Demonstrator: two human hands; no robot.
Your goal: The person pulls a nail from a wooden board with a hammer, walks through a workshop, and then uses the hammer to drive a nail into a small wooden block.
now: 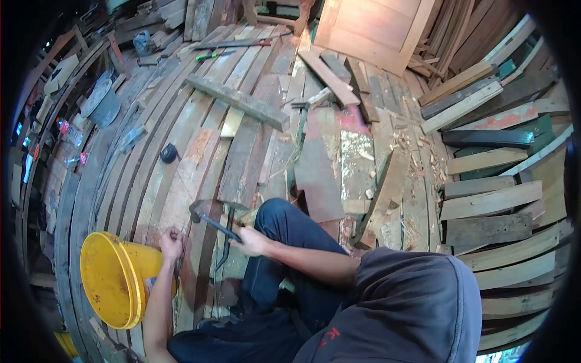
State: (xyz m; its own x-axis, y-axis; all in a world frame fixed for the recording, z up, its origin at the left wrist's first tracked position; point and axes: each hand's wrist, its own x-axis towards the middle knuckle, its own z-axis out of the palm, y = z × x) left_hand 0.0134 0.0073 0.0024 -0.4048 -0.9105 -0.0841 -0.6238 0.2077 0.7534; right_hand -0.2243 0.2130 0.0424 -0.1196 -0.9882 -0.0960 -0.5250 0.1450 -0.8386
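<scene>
Head cam: R hand (pixel 251 242) clenched rnd hammer (pixel 219 226); L hand (pixel 172 244) curled, grip unclear.

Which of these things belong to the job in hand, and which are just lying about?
Seemingly in use:
Hammer, gripped in the right hand
Floorboards, near the left hand

Apparently just lying about:
Grey bucket
Green-handled tool
Loose plank

Yellow bucket: close by, but I can't tell.

Grey bucket (pixel 101 104), pale wooden panel (pixel 370 29).
</scene>
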